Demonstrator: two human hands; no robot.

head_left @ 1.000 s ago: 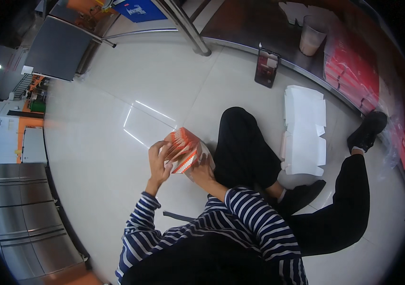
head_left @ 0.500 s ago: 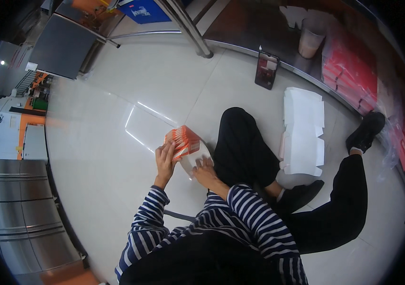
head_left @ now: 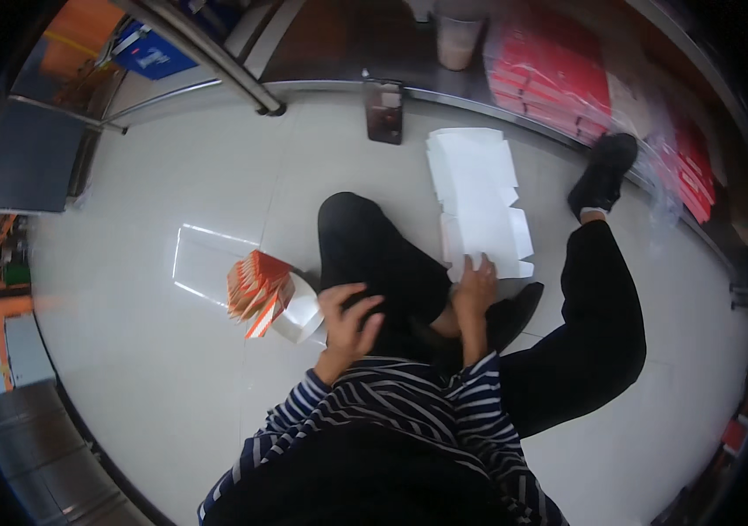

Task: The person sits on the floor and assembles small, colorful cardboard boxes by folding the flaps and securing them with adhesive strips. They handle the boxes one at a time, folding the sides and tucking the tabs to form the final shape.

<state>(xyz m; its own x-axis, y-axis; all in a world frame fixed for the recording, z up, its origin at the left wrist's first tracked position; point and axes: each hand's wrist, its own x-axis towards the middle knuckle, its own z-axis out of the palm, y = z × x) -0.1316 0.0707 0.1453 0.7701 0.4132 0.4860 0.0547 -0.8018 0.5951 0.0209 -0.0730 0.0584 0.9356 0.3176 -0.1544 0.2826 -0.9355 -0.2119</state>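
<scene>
A stack of flat white cardboard box blanks (head_left: 479, 188) with notched edges and tabs lies on the floor in front of my right shin. My right hand (head_left: 476, 285) rests its outstretched fingertips on the near end of the stack. My left hand (head_left: 349, 324) hovers beside my bent knee, fingers spread, holding nothing. Left of it, a nested bunch of orange-and-white folded paper food boxes (head_left: 258, 287) leans on the floor. Against them stands a curved white paper piece (head_left: 302, 309), partly hidden by the boxes.
A phone (head_left: 384, 112) stands propped at the edge of a low dark shelf (head_left: 330, 53). On the shelf are a plastic cup (head_left: 460, 39) with a brownish drink and plastic-wrapped red packs (head_left: 549, 74). A metal table leg (head_left: 216, 61) and a blue box (head_left: 153, 53) are at the far left.
Both hands have let go of the orange-and-white boxes and the white piece, which now sit on the floor. My right hand has moved right to the cardboard blanks. The view has turned right.
</scene>
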